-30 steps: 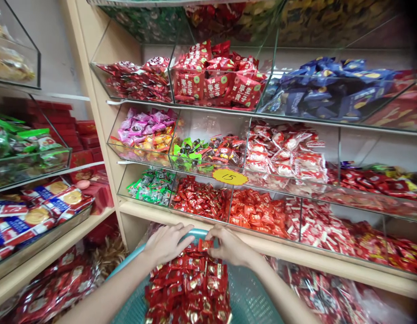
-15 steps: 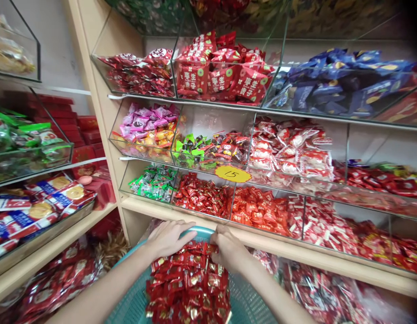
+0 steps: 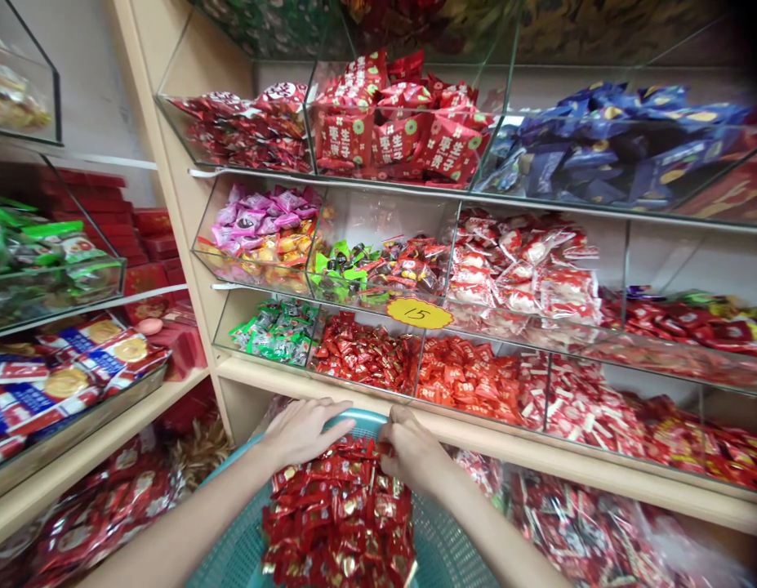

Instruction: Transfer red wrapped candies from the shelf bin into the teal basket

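A teal mesh basket (image 3: pixel 451 555) sits low in front of me, heaped with small red and gold wrapped candies (image 3: pixel 341 514). My left hand (image 3: pixel 301 430) lies on the far left of the heap by the basket's rim, fingers stretched forward. My right hand (image 3: pixel 411 449) rests on the heap's far right with fingers curled down into the candies. Just beyond both hands, a clear bin of red and gold candies (image 3: pixel 366 355) stands on the bottom shelf row.
Clear bins fill the shelves: green candies (image 3: pixel 273 331), orange-red packs (image 3: pixel 469 380), pink and yellow sweets (image 3: pixel 261 237), red packets (image 3: pixel 396 131), blue packets (image 3: pixel 604 147). A yellow tag marked 15 (image 3: pixel 418 313) hangs mid-shelf. Bagged red candies (image 3: pixel 96 514) lie under the left shelf.
My right hand has dropped from holding up one red candy to pressing its curled fingers into the heap. My left hand has shifted only slightly.
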